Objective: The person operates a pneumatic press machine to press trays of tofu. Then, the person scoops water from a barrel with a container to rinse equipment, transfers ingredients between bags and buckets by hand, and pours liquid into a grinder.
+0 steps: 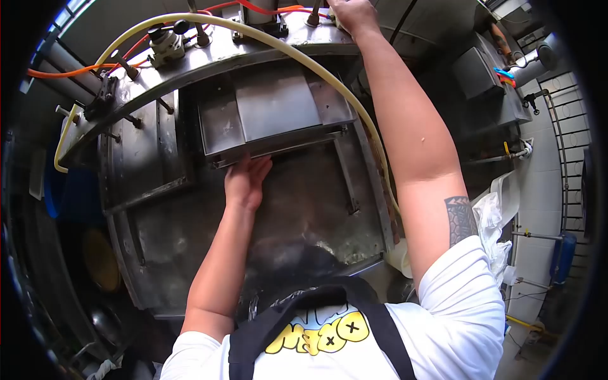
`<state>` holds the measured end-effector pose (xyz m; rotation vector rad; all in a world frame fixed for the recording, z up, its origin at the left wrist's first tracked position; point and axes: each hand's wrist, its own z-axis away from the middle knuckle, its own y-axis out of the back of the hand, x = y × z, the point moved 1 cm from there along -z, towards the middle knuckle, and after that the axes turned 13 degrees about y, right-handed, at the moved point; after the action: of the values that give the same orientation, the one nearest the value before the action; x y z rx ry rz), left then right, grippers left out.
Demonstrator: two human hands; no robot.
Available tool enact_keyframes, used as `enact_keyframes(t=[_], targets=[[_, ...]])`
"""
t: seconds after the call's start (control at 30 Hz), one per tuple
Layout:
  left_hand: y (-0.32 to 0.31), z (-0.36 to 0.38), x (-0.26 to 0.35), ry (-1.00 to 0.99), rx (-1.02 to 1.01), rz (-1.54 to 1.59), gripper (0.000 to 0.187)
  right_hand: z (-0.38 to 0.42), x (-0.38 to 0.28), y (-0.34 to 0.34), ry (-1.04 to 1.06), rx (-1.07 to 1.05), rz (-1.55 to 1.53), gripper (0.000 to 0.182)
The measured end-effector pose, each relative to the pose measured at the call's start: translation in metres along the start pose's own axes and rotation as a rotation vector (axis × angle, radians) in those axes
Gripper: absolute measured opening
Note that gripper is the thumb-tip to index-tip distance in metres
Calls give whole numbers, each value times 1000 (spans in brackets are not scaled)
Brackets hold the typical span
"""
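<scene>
My left hand (244,182) is under the front lip of a metal box-like part (278,104) with a smooth raised panel. Its fingers are stretched out and touch the lip; some fingertips are hidden at the edge. My right hand (354,18) reaches to the top edge of the view, at the far right end of a curved metal beam (218,58). Its fingers look curled there, partly cut off, and what they hold cannot be made out. A broad metal plate (297,215) lies below the box-like part.
A cream hose (278,43) arches over the beam and down beside my right arm. Orange tubing (69,73) and a valve with a black knob (166,45) are on the beam's left. A second metal panel (145,155) stands left. White plastic bags (491,221) hang at right.
</scene>
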<state>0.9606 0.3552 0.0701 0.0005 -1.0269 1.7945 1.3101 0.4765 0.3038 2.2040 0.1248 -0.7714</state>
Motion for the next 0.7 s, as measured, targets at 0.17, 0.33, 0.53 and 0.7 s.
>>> enact_keyframes(t=[0.17,0.33,0.53,0.7], targets=[[2,7,-9,-14,-35,-11,29,5,31,5,95,57,34,71],[4,9,-11,29,-87,78,26,-13,107,30,83,-89,-1134,33],[-2,33,-20,26,-35,21,35,-31,117,21,-131,39,-894,42],[21,133,-57,304,-100,-526,24,30,109,47,359,359,119,65]])
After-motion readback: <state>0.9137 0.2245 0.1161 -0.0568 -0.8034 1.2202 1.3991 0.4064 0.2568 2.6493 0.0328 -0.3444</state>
